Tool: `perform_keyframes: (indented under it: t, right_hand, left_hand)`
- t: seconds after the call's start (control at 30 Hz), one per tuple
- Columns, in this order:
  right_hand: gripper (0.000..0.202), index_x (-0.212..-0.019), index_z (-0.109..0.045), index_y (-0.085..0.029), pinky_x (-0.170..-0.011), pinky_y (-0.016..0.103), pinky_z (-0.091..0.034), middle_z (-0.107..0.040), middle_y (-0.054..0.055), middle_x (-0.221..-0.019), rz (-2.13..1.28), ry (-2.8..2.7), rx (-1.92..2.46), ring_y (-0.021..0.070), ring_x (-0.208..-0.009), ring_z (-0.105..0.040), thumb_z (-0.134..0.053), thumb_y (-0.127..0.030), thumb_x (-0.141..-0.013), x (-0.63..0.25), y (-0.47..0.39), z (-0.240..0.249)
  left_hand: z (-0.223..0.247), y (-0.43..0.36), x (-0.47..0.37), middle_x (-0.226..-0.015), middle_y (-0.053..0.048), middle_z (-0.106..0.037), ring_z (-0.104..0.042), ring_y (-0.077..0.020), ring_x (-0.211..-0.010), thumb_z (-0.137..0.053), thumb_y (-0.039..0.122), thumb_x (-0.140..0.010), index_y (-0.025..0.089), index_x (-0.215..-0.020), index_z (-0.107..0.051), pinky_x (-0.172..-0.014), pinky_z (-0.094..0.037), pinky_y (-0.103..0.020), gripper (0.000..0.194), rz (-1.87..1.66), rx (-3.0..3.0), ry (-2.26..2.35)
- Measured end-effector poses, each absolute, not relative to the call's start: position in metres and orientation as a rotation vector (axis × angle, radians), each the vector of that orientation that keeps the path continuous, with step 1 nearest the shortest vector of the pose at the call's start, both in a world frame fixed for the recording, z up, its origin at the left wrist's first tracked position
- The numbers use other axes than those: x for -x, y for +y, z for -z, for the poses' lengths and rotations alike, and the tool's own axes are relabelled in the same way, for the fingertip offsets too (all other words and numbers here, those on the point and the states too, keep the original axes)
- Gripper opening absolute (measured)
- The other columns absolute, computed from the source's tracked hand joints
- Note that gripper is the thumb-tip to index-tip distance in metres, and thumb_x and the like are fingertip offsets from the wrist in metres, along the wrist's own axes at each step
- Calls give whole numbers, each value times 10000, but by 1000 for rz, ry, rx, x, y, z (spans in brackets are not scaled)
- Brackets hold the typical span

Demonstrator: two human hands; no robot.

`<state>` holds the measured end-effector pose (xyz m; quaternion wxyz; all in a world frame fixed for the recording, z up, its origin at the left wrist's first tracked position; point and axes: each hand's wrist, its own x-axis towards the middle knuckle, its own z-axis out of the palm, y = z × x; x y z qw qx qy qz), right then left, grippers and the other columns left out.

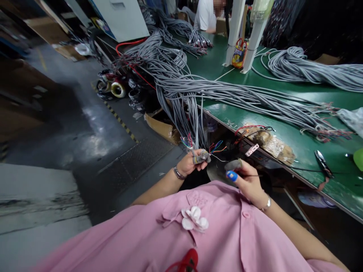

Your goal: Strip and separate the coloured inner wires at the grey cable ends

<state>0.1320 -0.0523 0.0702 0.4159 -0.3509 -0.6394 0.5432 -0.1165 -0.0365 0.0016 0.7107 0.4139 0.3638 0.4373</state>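
My left hand (195, 161), with grey coverings on its fingertips, is closed around the end of a grey multi-core cable. Thin coloured wires (217, 146) fan out from that end, and one pale strand (219, 157) trails toward my right hand (248, 183). Blue tape wraps the right thumb, and a grey cover sits on a finger. That thumb and finger are pressed close together; a thin dark line shows beside them, but what they hold is too small to make out. Another tuft of coloured wire ends (187, 141) stands just behind my left hand.
Bundled grey cables (227, 92) cross the green table (215, 68) and hang over its edge. Cutters (323, 163) and a taped brown block (269, 141) lie near the front edge. A cardboard box (163, 126) is below. A person (204, 15) is across the table.
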Motion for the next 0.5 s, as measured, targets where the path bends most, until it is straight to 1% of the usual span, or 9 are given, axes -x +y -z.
perform_keyframes:
  t: [0.1,0.17,0.23,0.33,0.4,0.5]
  right_hand:
    - [178,-1039,-691,-252,-680,355,-495,-658,94,-1063,-1024,-1891,884,197,-761,-589,-650,-264,-867,-132,-57,-67]
    - [261,-1136,-657,-255,-710,365,-507,-638,108,-1158,-897,-1929,950,205,-797,-603,-632,-259,-876,-130,-57,-64]
    - [296,-1185,-627,-251,-774,381,-513,-652,106,-1127,-873,-1905,1045,224,-864,-621,-613,-262,-889,-128,-55,-59]
    - [231,-1140,-649,-250,-810,386,-505,-686,86,-1013,-960,-1888,1069,231,-894,-634,-574,-248,-922,-129,-50,-51]
    - [180,-1068,-681,-251,-789,376,-500,-696,77,-956,-1042,-1902,1006,222,-857,-637,-550,-246,-944,-135,-46,-49]
    - [174,-915,-716,-248,-693,340,-486,-685,60,-833,-1195,-1973,820,193,-738,-618,-548,-267,-958,-149,-36,-51]
  left_hand:
    - [-6,-35,105,-566,-24,-628,-484,-62,-386,-738,576,-729,106,-838,-625,-364,-294,-155,496,-941,-963,765]
    - [-9,-34,97,-590,-39,-649,-513,-66,-402,-717,561,-764,100,-844,-626,-377,-293,-154,477,-901,-1005,748]
    - [-10,-33,90,-608,-51,-664,-540,-75,-424,-709,558,-778,101,-836,-621,-394,-304,-156,469,-869,-1034,743]
    - [-14,-32,83,-646,-72,-690,-560,-89,-455,-698,586,-779,108,-805,-615,-423,-343,-172,486,-802,-1076,719]
    - [-18,-32,83,-644,-79,-693,-537,-85,-445,-681,599,-789,97,-805,-636,-426,-347,-181,504,-732,-1116,693]
    - [-26,-32,89,-571,-68,-658,-472,-68,-408,-688,567,-803,53,-827,-686,-408,-318,-185,514,-617,-1168,659]
